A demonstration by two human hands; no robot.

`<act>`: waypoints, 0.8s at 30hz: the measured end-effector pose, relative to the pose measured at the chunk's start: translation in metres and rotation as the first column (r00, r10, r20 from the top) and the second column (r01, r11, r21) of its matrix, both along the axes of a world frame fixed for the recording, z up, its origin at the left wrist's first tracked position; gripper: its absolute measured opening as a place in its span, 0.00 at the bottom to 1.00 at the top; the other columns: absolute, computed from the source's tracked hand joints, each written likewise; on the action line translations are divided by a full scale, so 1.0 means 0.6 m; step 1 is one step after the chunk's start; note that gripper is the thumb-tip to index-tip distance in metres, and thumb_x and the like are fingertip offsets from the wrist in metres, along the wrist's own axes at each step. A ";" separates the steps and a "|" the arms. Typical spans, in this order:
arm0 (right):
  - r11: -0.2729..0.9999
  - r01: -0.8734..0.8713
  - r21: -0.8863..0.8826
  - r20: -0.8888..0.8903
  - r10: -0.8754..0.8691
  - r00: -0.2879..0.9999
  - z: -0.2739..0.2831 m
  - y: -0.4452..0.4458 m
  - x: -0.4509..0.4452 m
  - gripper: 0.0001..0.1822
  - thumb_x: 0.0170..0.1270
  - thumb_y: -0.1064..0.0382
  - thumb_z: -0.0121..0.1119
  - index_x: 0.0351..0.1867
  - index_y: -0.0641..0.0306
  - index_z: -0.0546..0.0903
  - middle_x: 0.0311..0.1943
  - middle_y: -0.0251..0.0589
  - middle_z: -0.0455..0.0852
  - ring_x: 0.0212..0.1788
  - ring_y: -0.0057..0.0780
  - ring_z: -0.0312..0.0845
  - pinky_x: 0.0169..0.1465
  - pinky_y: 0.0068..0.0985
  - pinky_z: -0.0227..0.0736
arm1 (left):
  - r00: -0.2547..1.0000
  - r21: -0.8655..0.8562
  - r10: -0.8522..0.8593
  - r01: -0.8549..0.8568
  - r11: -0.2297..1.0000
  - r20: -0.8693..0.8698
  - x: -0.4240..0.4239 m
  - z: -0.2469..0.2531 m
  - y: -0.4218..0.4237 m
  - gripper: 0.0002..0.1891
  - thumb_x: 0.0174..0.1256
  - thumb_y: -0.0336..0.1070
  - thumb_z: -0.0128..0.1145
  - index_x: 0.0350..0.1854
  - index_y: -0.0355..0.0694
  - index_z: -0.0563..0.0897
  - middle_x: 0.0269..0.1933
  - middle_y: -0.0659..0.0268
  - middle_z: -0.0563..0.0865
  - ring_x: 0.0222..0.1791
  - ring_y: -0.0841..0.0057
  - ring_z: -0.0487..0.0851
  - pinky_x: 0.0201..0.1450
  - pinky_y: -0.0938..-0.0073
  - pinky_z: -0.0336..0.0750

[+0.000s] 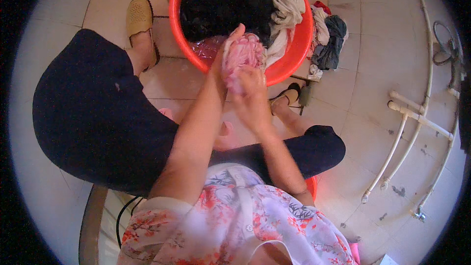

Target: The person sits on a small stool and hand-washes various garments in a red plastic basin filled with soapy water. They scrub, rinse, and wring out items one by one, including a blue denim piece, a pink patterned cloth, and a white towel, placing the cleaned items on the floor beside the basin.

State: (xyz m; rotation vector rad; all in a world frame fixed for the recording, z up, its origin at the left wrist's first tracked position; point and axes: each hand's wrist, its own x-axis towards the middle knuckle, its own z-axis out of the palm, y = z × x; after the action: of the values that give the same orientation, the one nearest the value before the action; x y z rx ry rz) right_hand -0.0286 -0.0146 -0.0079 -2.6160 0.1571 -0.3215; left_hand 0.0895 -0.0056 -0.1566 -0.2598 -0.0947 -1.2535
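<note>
A bunched, wet pink-and-white cloth (243,52) is gripped between my two hands at the near rim of a red plastic basin (285,68). My left hand (229,49) holds it from the left side, thumb pointing up and away. Pressed against the cloth's lower end is my right hand (253,82), its fingers curled and slightly blurred. Inside the basin lie a dark, soaked heap of laundry (224,3) and a crumpled white cloth (287,2) along the right wall. Some water (208,48) glints at the basin's near left.
Several pieces of clothing (327,42) are piled on the tiled floor right of the basin. White water pipes (423,117) run along the right wall. My slippered feet flank the basin, a tan slipper (140,16) showing on the left.
</note>
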 end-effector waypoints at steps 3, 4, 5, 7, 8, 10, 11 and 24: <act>1.000 0.021 -0.018 0.108 -0.019 0.994 -0.017 0.040 0.030 0.18 0.51 0.65 0.62 0.46 0.64 0.79 0.61 0.53 0.65 0.64 0.52 0.57 0.63 0.44 0.57 | 0.994 0.419 0.111 -0.094 0.903 -0.016 0.005 0.027 -0.002 0.17 0.64 0.59 0.54 0.32 0.51 0.78 0.32 0.68 0.82 0.27 0.77 0.80 0.32 0.72 0.76; 0.979 0.169 -0.114 0.022 -0.168 0.986 -0.033 0.031 0.062 0.18 0.57 0.59 0.59 0.48 0.65 0.79 0.55 0.56 0.72 0.60 0.51 0.66 0.60 0.43 0.62 | 0.988 0.546 0.155 -0.118 0.830 -0.023 0.002 0.036 -0.007 0.16 0.65 0.57 0.53 0.34 0.51 0.79 0.32 0.69 0.82 0.28 0.77 0.80 0.32 0.73 0.76; 0.952 0.305 -0.007 -0.096 -0.305 0.948 -0.042 0.005 0.089 0.18 0.60 0.54 0.56 0.44 0.66 0.79 0.49 0.56 0.75 0.54 0.53 0.69 0.55 0.41 0.66 | 0.969 0.625 0.248 -0.199 0.755 0.010 -0.012 0.046 -0.015 0.15 0.66 0.56 0.52 0.35 0.51 0.79 0.32 0.70 0.82 0.30 0.77 0.80 0.33 0.73 0.76; 0.845 0.534 -0.007 -0.280 -0.514 0.811 -0.068 -0.058 0.152 0.26 0.65 0.43 0.47 0.40 0.68 0.79 0.43 0.59 0.80 0.45 0.57 0.75 0.49 0.41 0.70 | 0.922 0.758 0.381 -0.297 0.581 0.069 -0.028 0.063 -0.030 0.13 0.68 0.54 0.50 0.38 0.51 0.79 0.33 0.72 0.81 0.33 0.78 0.80 0.34 0.75 0.75; 0.836 0.546 0.054 -0.434 -0.473 0.767 -0.081 -0.091 0.164 0.24 0.66 0.52 0.48 0.52 0.70 0.76 0.46 0.60 0.79 0.50 0.51 0.77 0.55 0.43 0.68 | 0.942 0.684 0.310 -0.312 0.659 0.131 -0.023 0.065 -0.031 0.13 0.68 0.53 0.50 0.41 0.52 0.80 0.36 0.72 0.83 0.36 0.77 0.81 0.36 0.73 0.77; 0.767 0.606 0.212 -0.342 -0.523 0.781 -0.103 -0.130 0.172 0.22 0.65 0.53 0.49 0.52 0.68 0.77 0.48 0.55 0.81 0.49 0.50 0.77 0.53 0.38 0.70 | 0.953 0.810 0.252 -0.278 0.515 0.167 -0.022 0.071 -0.030 0.15 0.67 0.54 0.50 0.43 0.51 0.80 0.39 0.71 0.84 0.37 0.77 0.81 0.37 0.71 0.78; 0.733 0.607 0.308 -0.329 -0.516 0.791 -0.111 -0.135 0.169 0.21 0.64 0.54 0.50 0.52 0.67 0.77 0.49 0.53 0.81 0.49 0.49 0.77 0.53 0.36 0.71 | 0.967 0.890 0.211 -0.218 0.400 0.142 -0.017 0.072 -0.023 0.16 0.67 0.55 0.50 0.44 0.50 0.80 0.40 0.71 0.84 0.37 0.77 0.82 0.38 0.70 0.78; 0.888 0.453 0.078 -0.375 -0.394 0.839 -0.217 -0.228 0.118 0.23 0.65 0.48 0.49 0.32 0.68 0.84 0.35 0.59 0.84 0.40 0.53 0.81 0.43 0.43 0.74 | 0.974 0.804 0.172 -0.218 0.553 0.145 -0.036 0.039 -0.020 0.27 0.63 0.58 0.56 0.52 0.39 0.77 0.48 0.63 0.82 0.46 0.71 0.79 0.50 0.66 0.75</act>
State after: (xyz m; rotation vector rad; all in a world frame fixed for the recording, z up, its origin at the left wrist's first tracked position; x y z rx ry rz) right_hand 0.0422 -0.1517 -0.1384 -2.4267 0.8620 0.0189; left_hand 0.0682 -0.0175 -0.1329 0.5966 0.4175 -0.9561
